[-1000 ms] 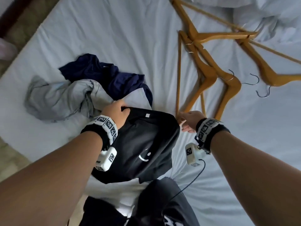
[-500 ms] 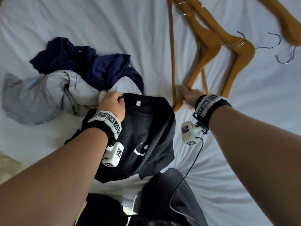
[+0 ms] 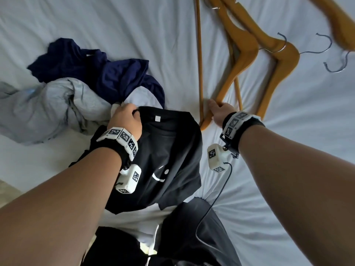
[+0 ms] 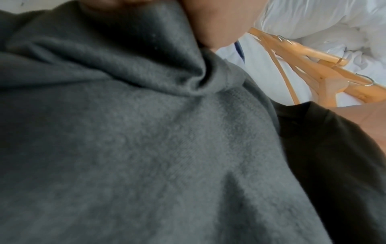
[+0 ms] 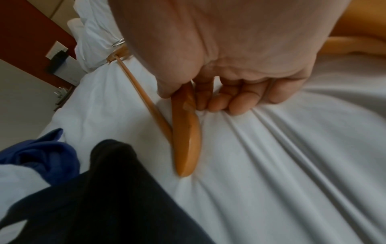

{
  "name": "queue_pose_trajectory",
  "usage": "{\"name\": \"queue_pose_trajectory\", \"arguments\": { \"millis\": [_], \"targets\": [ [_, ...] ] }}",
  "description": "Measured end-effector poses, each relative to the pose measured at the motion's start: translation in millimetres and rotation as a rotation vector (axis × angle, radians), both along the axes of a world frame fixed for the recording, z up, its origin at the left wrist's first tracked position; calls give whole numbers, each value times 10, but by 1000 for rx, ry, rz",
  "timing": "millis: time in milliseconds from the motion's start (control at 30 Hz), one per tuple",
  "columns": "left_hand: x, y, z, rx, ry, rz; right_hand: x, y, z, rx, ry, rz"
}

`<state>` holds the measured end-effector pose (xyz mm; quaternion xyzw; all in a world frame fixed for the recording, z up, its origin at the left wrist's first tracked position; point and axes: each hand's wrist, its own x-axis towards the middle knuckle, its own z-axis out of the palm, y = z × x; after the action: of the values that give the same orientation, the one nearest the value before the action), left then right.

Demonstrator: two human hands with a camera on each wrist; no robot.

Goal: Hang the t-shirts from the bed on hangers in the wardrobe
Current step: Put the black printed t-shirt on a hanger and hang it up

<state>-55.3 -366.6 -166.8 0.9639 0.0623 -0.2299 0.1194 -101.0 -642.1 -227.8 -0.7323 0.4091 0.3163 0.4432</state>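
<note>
While the black t-shirt (image 3: 169,158) lies crumpled at the near edge of the bed (image 3: 115,25), its collar is gripped by the left hand (image 3: 125,120), whose fingers are curled into the neckline beside a small white label. A pale printed mark is seen on the shirt's front, and in the left wrist view the frame is filled by its fabric (image 4: 146,140), rendered greyish and blurred. Just to the right of the shirt, the near end of a wooden hanger (image 3: 236,64) is pinched by the right hand (image 3: 219,114); in the right wrist view the thumb is pressed on one side of the rounded hanger tip (image 5: 185,132) and the fingers (image 5: 229,99) are curled on the other, down against the sheet. This hanger is laid among several other wooden hangers (image 3: 278,60) with wire hooks, spread across the upper right of the bed. To the left of the black shirt, touching it, a grey t-shirt (image 3: 48,108) is bunched up, and a navy t-shirt (image 3: 107,73) is heaped partly over it. Marker-covered wristbands and small white camera units are worn on both wrists, and a thin cable is trailed from the right one.
</note>
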Motion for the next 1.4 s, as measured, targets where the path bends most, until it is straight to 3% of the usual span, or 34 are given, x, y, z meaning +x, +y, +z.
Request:
{"name": "queue_pose_trajectory", "arguments": {
  "millis": [167, 267, 467, 667, 1133, 1400],
  "targets": [
    [-92, 82, 412, -31, -21, 60, -105, 3, 223, -14, 37, 22],
    [-43, 140, 787, -98, -26, 54, -125, 48, 558, 45, 27, -71],
    [136, -12, 1657, -105, 83, -115, -128, 14, 1478, 177, -51, -274],
    [-25, 107, 2433, -121, 14, -194, -377, 171, 2430, 373, -150, -442],
    [-1415, 1658, 4358, -383, -280, -339, -1582, 2090, 4255, 422, -452, -533],
    [-1849, 1916, 4970, -467, -355, -397, -1863, 2628, 4832, 298, -709, -505]
  ]
}}
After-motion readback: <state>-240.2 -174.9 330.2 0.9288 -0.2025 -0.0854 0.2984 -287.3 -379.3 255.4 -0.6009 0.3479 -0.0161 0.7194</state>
